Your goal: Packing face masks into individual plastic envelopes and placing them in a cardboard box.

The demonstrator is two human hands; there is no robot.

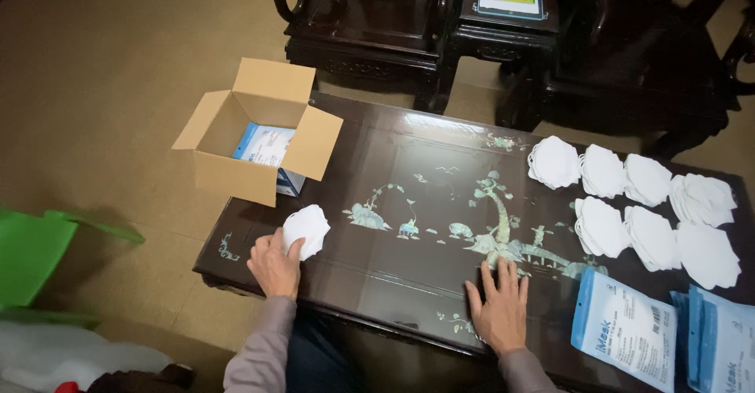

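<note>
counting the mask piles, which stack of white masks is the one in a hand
The lone stack of white masks by the cardboard box, gripped by the left hand. The other stacks lie untouched in two rows on the table's right side.

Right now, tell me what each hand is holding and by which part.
The left hand grips a small stack of white masks by its lower left edge. The right hand lies flat, holding nothing.

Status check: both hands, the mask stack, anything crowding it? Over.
Left hand grips a small stack of white masks on the table. Right hand flat on the tabletop, empty. Open cardboard box just beyond the stack, not touching.
</note>
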